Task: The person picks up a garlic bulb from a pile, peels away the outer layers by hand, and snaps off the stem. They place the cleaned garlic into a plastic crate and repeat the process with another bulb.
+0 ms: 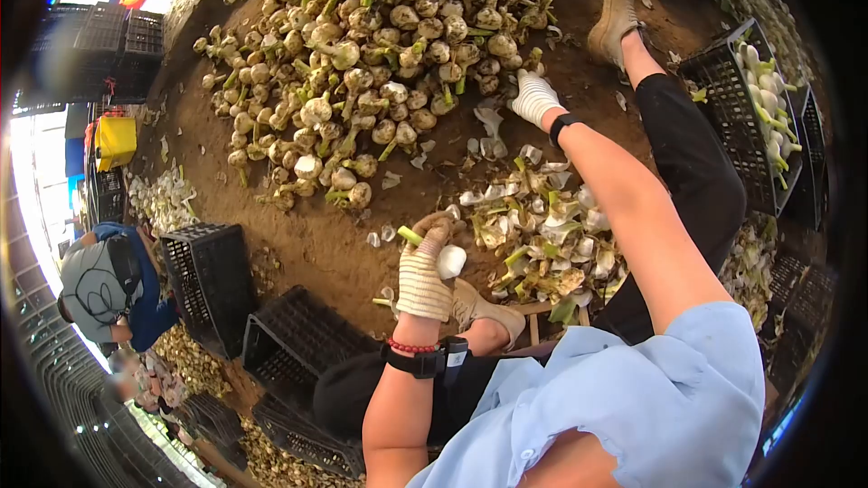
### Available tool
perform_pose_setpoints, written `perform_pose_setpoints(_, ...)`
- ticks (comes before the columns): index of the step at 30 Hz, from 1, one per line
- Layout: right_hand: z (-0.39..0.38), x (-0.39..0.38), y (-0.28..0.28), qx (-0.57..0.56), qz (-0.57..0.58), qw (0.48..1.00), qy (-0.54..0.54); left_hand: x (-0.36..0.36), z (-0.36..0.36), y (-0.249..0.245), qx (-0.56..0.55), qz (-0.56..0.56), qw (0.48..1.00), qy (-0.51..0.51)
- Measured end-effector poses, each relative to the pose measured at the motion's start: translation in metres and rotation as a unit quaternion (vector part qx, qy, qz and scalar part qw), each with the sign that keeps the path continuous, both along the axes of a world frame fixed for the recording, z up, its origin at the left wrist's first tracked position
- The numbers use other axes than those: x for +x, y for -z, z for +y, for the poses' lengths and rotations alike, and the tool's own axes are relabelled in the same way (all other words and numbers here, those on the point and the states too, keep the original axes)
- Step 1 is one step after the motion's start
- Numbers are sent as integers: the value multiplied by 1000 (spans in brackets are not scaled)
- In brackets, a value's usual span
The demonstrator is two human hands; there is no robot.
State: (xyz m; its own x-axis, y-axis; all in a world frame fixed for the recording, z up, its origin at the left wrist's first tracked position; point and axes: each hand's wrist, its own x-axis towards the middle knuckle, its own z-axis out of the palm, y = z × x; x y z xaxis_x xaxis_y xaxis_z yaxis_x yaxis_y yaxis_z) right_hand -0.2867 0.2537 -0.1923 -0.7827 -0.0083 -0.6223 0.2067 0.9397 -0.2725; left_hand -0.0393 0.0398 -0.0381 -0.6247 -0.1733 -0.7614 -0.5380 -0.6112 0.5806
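Note:
My left hand (427, 273), in a striped knit glove soiled at the fingers, is closed around a garlic bulb (451, 261). The bulb's clean white side shows below the fingers, and its cut green stem (410, 236) sticks out on the other side. At the right edge of the heap, my right hand (535, 96), also gloved, has its fingers closed at a soil-stained garlic bulb (533, 61), which they partly hide. The large garlic heap (362, 63) of dirty bulbs with short stems lies on the bare earth ahead.
Peeled skins and stem scraps (551, 244) lie between my legs. On the right stands a black crate (728, 81) with white trimmed garlic. More black crates (208, 285) stand at the left, near a bent-over person (113, 285). A yellow container (116, 143) is farther back.

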Motion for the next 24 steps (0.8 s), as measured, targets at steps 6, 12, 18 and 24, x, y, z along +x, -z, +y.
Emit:
perform_pose_setpoints(6, 13, 91, -13, -587, -180, 763, 199, -1, -4, 24, -74, 88, 992, 56)
perform_pose_setpoints(12, -30, 196, -153, -727, -291, 572, 243, 1, 15, 6, -6, 227, 969, 100)
perform_pose_setpoints(18, -2, 203, -137, -528, -115, 837, 90, 27, 16, -31, -121, 295, 944, 87)
perform_pose_setpoints(24, -2, 234, -195, -456, 127, 880, -28, 47, 19, -51, -536, 394, 739, 103)
